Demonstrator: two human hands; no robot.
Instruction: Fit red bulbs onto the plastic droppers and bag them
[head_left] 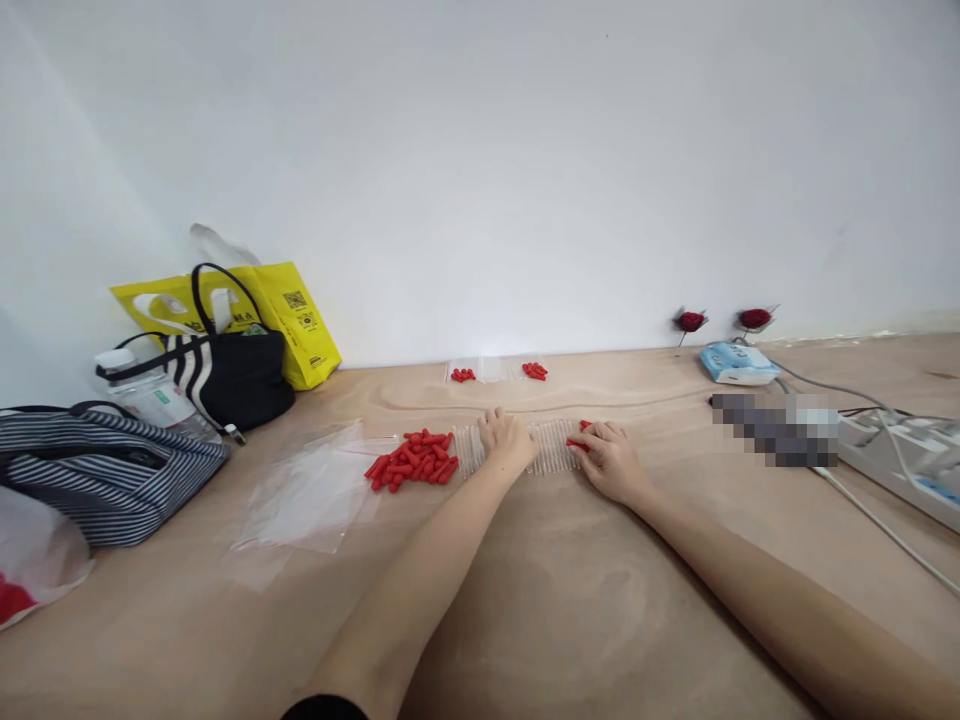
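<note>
Itemised: right hand (611, 464) grasped red piece (577, 444); sticks (553, 446) lay leftward, about left hand (507, 440), whose grip was unclear.

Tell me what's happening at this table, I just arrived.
A person's right hand has red pieces at its fingertips, at the right end of a row of thin sticks. The left hand is over the row; its grip isn't clear. A red pile lies at the row's left end, clear plastic bags beyond.
</note>
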